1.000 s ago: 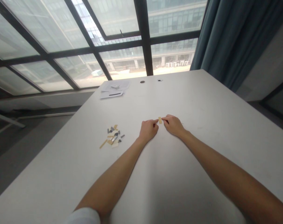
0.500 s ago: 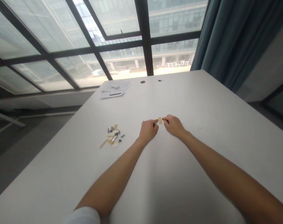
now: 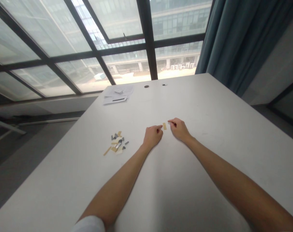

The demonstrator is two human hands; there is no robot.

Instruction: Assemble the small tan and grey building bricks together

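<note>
The piece in front of you is a small tan plate (image 3: 164, 126), a narrow rectangle with rows of little marks on its top; they are too small to tell whether they are raised studs. It lies on the white table (image 3: 199, 193), between your two hands, its long side running away from you with a slight slant.

Your left hand (image 3: 153, 136) has its index finger pointing at the plate's left side, the other fingers curled in; you are so close there that contact cannot be told. Your right hand (image 3: 179, 129) also points its index finger, the tip a little apart from the plate's right side near the far end. Neither hand grips the plate, and how wide thumb and finger stand cannot be made out.

To your left lies a loose pile of pieces (image 3: 114, 149), tan, grey and cream, with a long tan strip (image 3: 107, 150) at its near edge. Your left hand stands between that pile and the plate. Farther off, papers (image 3: 110, 100) lie by the table's far left corner, and a blue curtain (image 3: 226, 42) hangs beyond on the right.
</note>
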